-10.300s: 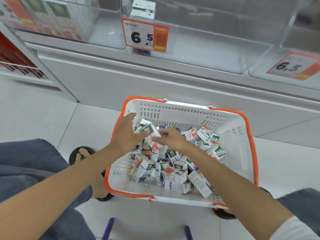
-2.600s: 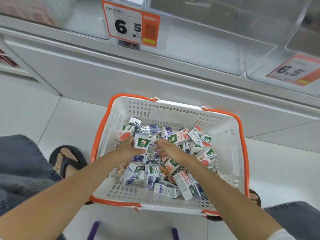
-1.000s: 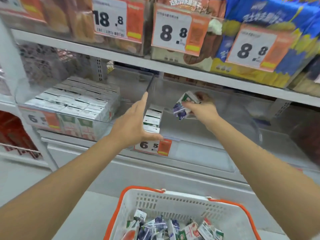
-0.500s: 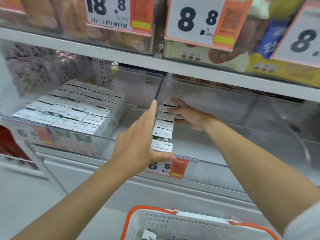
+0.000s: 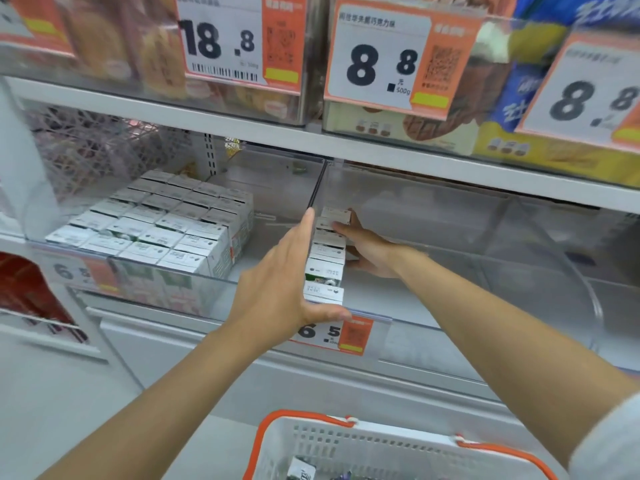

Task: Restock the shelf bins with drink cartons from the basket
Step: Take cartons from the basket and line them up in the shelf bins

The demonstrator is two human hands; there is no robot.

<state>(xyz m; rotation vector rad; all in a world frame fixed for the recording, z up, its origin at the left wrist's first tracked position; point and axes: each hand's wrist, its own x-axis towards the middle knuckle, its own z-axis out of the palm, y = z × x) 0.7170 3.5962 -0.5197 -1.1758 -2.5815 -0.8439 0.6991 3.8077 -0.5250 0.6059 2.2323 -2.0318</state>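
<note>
The person leans in toward the shelf. A second ago the right hand point(image 5: 370, 249) held one small carton up in the air over the middle bin point(image 5: 450, 329). Now that carton is down. It has joined the far end of the row of drink cartons point(image 5: 325, 268), which runs from near to far along the left side of this bin.

The right hand lies against the right side of the row. Its fingers point(image 5: 337, 226) are stretched out and touch the far cartons. I cannot see them wrap round any carton. The left hand point(image 5: 277, 282) is flat, fingers straight and close together, pressed on the left side of the row, with the thumb across the near end. I think the two hands are pushing the row neat and straight.

So one more carton is in. The row is only a thin strip in this bin, while the left bin point(image 5: 86, 252) is packed tight. The basket point(image 5: 381, 441) sits low and near, and a few cartons show in it, so there is lots more to put away.
</note>
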